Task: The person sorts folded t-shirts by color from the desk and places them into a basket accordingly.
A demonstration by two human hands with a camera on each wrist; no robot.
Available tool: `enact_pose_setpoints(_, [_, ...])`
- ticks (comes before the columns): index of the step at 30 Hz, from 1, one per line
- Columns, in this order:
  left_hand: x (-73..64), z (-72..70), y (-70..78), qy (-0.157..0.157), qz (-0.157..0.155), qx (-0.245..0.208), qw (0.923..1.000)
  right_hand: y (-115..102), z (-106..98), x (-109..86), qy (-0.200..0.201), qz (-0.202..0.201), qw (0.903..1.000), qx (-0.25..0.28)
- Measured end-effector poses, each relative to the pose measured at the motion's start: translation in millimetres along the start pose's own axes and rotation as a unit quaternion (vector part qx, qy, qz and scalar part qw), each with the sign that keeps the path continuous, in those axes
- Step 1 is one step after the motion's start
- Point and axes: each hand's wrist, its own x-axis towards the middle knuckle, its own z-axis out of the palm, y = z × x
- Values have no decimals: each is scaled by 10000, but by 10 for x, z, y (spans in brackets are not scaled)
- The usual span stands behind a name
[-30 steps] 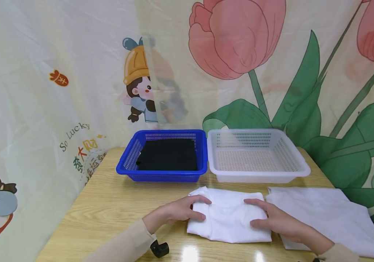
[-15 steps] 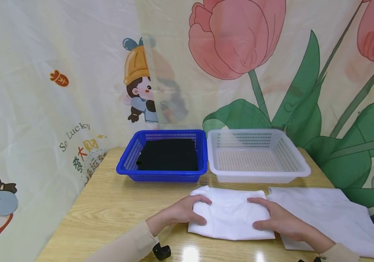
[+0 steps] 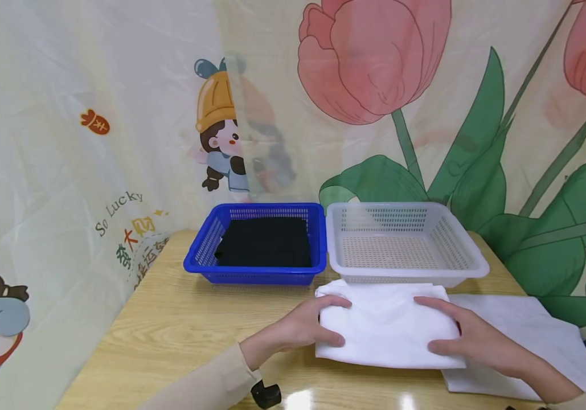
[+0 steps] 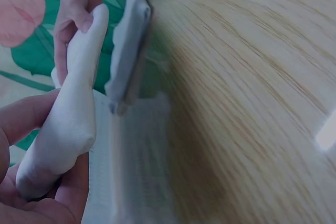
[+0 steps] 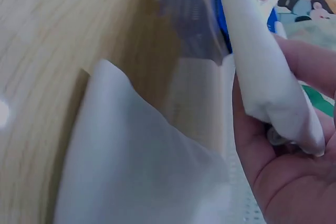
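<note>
A folded white cloth point(image 3: 387, 327) is held at its two ends, raised off the table in front of the white basket. My left hand point(image 3: 305, 324) grips the left end, thumb and a finger on its upper face. At the right end my right hand point(image 3: 482, 339) grips it the same way. In the left wrist view the cloth point(image 4: 73, 98) bulges between thumb and fingers. The right wrist view shows the cloth point(image 5: 268, 72) pinched, with fingers underneath. A second white cloth point(image 3: 523, 336) lies flat on the table at the right, partly covered by the right hand and forearm.
A blue basket point(image 3: 254, 271) at the back left holds folded black cloth point(image 3: 264, 242). Beside it stands a white basket point(image 3: 410, 272) with nothing in it. Both rest on the wooden table point(image 3: 169, 324), before a printed curtain point(image 3: 282, 85).
Both hands have lifted the folded white cloth off the table and carried it rightward and toward the white basket. It now overlaps the second cloth's left edge in the head view.
</note>
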Motion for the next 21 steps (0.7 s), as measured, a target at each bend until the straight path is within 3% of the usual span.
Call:
enact_pose_setpoints(7, [24, 38, 300, -58, 380, 16, 9993, -66, -293, -206, 270, -112, 9992, -284])
enact_pose_setpoints(14, [40, -9, 606, -73, 661, 37, 9978, -220, -561, -340, 560, -528, 9963, -391])
enact_pose_setpoints(18, [137, -62, 797, 67, 965, 263, 9950, -315, -757, -301, 815, -648, 9927, -609])
enact_pose_setpoints(21, [288, -102, 897, 142, 1092, 341, 9933, -356, -916, -191, 943, -509, 9901, -907])
